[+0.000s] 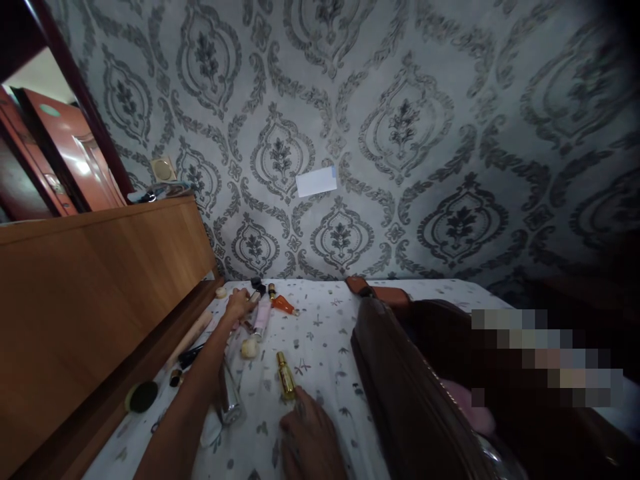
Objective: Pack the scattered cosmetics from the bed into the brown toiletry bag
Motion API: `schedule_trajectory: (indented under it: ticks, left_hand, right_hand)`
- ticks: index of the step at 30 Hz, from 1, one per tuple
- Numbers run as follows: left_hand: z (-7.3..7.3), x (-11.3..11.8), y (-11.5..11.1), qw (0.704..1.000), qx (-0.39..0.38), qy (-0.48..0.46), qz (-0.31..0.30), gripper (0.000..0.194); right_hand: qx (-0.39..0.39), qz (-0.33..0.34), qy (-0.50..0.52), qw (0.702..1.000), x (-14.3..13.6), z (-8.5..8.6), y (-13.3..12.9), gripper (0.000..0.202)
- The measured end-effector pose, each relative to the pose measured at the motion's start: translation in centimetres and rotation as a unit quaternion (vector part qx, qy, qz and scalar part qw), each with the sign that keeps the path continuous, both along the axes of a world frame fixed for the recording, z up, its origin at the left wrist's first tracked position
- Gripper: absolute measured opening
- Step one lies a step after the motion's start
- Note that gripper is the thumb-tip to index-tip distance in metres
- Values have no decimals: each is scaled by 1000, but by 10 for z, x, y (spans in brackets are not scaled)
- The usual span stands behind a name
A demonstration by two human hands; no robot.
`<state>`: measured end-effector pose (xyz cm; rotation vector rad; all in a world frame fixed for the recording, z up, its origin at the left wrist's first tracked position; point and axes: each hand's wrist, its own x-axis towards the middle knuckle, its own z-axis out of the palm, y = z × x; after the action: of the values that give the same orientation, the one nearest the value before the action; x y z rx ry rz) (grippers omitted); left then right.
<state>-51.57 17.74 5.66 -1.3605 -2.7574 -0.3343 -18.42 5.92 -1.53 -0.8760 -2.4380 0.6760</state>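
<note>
Touching: our right hand (pixel 311 430), six o'clock, partly curled, meets the bottle (pixel 286 375); we cannot tell whether it grips.
Bottle: between six and seven o'clock, shiny gold, narrow-necked.
Left hand (pixel 240 305): eight o'clock, beside the pink tube (pixel 262 317); we cannot tell its grip.
Bag (pixel 390 373): five o'clock, smooth brown, leather-like.
Sheet (pixel 320 343): white fabric, leaf-printed, beneath our hands.

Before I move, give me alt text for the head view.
A person's left hand is among small tubes and bottles on a patterned white sheet; the right hand is at the near end of a gold bottle, grip unclear. A dark brown bag lies to the right, a wooden panel to the left.
</note>
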Motion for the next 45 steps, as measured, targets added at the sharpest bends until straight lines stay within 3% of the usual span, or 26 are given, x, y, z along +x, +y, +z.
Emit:
schedule_trajectory:
  ticks: [9, 14, 22, 27, 35, 38, 40, 43, 45]
  left_hand:
    - [0, 20, -5, 998, 60, 3, 16, 33]
    - [5, 17, -7, 992, 121, -13, 22, 32]
    - [8, 19, -32, 970, 208, -129, -5, 31]
    - [7, 48, -64, 937, 235, -254, -48, 34]
    - [-3, 124, -129, 895, 249, -357, -99, 55]
    - [-2, 148, -155, 903, 239, -341, -105, 49]
    - [2, 159, -170, 926, 232, -281, -101, 38]
    - [8, 168, -185, 980, 178, -62, -71, 21]
    - [10, 172, -190, 988, 122, 68, -63, 18]
  right_hand:
    - [25, -7, 46, 999, 0, -4, -2, 27]
    - [15, -5, 54, 998, 2, 0, -3, 27]
    - [16, -21, 100, 995, 2, 4, -10, 28]
    - [42, -3, 114, 993, 8, 6, -11, 28]
    - [32, -1, 114, 993, 12, 28, -15, 28]
    - [27, 3, 114, 993, 13, 27, -14, 34]
    - [25, 7, 111, 993, 13, 25, -13, 41]
    - [26, 12, 107, 994, 13, 23, -12, 44]
    - [27, 11, 108, 994, 13, 23, -12, 43]
